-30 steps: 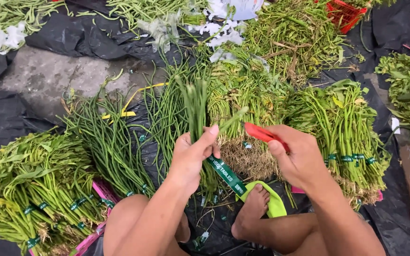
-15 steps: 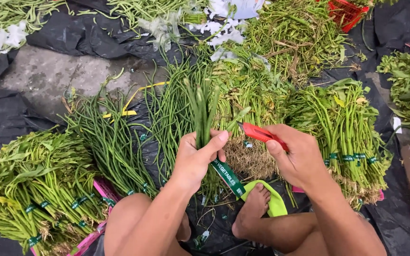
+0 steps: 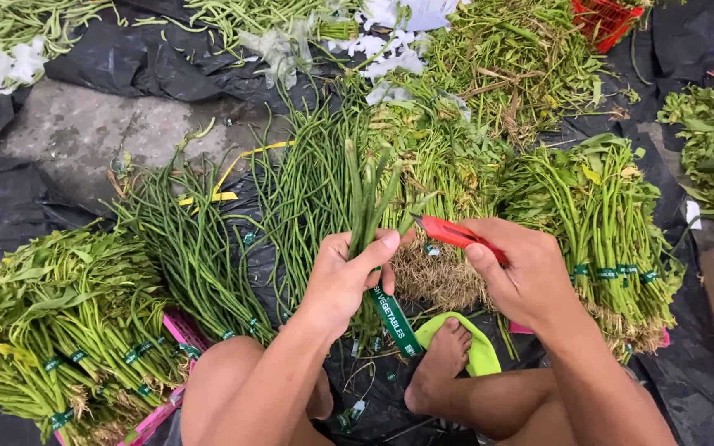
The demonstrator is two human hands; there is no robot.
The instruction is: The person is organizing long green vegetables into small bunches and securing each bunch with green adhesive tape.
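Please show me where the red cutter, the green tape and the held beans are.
red cutter (image 3: 448, 232), head view, on its red body.
green tape (image 3: 393, 318), head view, mid-strip.
held beans (image 3: 363, 198), head view, on the stalks above the left hand.

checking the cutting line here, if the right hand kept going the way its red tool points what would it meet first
Most likely the bunch of long beans gripped in the left hand. The right hand aims the red cutter leftward at those stems, its tip almost touching them; depth is hard to judge.
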